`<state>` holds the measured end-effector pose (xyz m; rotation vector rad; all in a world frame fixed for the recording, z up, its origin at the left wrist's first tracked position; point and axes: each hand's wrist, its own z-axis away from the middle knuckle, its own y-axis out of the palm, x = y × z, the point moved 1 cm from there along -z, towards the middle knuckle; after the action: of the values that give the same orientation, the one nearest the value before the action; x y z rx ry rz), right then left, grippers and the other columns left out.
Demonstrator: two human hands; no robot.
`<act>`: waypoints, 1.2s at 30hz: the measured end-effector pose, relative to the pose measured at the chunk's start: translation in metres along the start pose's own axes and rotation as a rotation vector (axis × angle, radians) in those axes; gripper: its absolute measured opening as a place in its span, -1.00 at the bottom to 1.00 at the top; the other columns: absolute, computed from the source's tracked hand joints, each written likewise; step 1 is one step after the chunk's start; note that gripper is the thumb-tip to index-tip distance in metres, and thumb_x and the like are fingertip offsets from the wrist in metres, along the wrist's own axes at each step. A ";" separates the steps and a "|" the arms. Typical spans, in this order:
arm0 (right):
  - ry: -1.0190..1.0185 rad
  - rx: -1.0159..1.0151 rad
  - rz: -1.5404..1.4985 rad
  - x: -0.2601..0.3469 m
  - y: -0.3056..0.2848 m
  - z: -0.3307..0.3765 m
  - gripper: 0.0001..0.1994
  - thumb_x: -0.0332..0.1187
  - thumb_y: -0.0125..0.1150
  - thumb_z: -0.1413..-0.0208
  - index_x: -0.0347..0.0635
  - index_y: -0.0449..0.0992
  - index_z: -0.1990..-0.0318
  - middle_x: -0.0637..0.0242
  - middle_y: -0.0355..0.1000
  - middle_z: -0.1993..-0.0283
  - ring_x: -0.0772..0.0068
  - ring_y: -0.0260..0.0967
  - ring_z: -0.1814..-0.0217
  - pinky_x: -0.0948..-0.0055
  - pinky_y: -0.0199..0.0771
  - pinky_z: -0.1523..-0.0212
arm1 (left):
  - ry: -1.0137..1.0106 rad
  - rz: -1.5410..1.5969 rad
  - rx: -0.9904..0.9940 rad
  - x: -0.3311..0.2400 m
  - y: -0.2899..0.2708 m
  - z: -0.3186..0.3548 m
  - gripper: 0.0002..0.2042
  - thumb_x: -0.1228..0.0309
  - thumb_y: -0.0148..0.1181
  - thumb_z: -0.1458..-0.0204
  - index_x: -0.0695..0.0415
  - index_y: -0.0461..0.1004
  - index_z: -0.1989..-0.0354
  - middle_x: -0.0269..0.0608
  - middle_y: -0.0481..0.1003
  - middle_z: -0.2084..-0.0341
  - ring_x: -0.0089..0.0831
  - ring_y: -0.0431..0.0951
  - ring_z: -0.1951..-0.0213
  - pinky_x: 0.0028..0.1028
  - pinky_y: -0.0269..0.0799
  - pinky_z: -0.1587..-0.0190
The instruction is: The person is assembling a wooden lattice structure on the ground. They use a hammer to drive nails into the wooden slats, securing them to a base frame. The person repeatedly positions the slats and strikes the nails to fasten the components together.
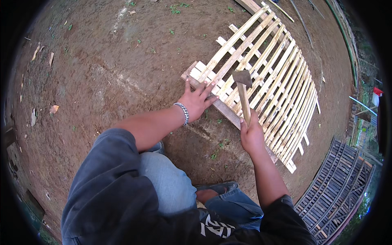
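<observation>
A panel of pale bamboo slats (267, 87) lies on the ground in front of me, its long slats crossed by shorter strips. A wooden plank (226, 112) runs beneath its near edge. My left hand (196, 100) rests on the near left corner of the panel, fingers spread over the slat ends and the plank, holding nothing. My right hand (252, 134) is wrapped round the wooden handle of a hatchet (243, 96). The hatchet's dark metal head is up over the slats, right of my left hand. Whether it touches them I cannot tell.
Bare brown soil (102, 77) with small weeds and wood chips surrounds the panel. Another plank (251, 6) lies under its far end. A dark slatted frame (335, 188) is at the lower right. My bent knee (167, 183) is close behind my left arm.
</observation>
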<state>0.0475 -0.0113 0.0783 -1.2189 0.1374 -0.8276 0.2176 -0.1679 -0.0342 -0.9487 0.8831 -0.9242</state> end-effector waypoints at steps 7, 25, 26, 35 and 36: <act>-0.065 -0.122 -0.121 -0.012 0.014 0.016 -0.57 -0.31 0.10 -0.39 -0.19 0.26 -0.33 -0.16 0.56 0.18 -0.12 0.60 0.22 -0.10 0.60 0.20 | -0.017 -0.028 -0.028 -0.001 0.006 -0.001 -0.05 -0.02 0.41 0.00 -0.24 0.04 -0.59 0.00 -0.18 -0.61 0.01 -0.10 -0.58 0.56 -0.07 -0.36; -0.024 0.518 0.637 0.023 -0.035 -0.023 -0.54 -0.29 -0.06 -0.44 -0.01 0.21 -0.44 -0.07 0.60 0.15 -0.05 0.63 0.17 0.02 0.64 0.10 | 0.000 -0.016 -0.053 0.002 0.009 -0.005 -0.23 0.15 0.25 -0.14 -0.27 0.11 -0.56 -0.02 -0.08 -0.58 -0.02 -0.05 -0.57 0.57 0.00 -0.33; -0.004 0.487 0.594 0.028 -0.037 -0.022 -0.54 -0.29 -0.04 -0.43 -0.02 0.21 -0.44 -0.07 0.60 0.16 -0.06 0.63 0.17 0.01 0.63 0.09 | 0.005 -0.020 -0.058 0.002 0.012 0.000 -0.20 0.14 0.27 -0.12 -0.27 0.09 -0.57 -0.02 -0.09 -0.58 -0.02 -0.06 -0.57 0.58 0.00 -0.33; -0.104 0.142 0.266 0.046 -0.052 -0.007 -0.50 -0.32 0.06 -0.40 0.00 0.17 -0.45 -0.18 0.57 0.14 -0.22 0.59 0.14 -0.10 0.59 0.04 | 0.112 -0.009 0.028 0.017 -0.001 0.007 0.09 -0.12 0.51 0.14 -0.44 -0.04 -0.59 -0.01 -0.29 -0.61 0.01 -0.21 -0.60 0.61 -0.06 -0.34; -0.091 0.158 0.269 0.041 -0.049 -0.007 -0.50 -0.31 0.06 -0.40 0.00 0.17 -0.45 -0.18 0.58 0.13 -0.22 0.60 0.13 -0.10 0.59 0.04 | 0.124 -0.010 0.035 0.019 -0.004 0.008 0.07 -0.10 0.50 0.11 -0.41 -0.03 -0.59 -0.04 -0.25 -0.61 -0.03 -0.17 -0.60 0.59 -0.07 -0.36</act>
<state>0.0488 -0.0472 0.1309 -1.0595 0.1551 -0.5373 0.2307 -0.1843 -0.0317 -0.8736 0.9648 -1.0121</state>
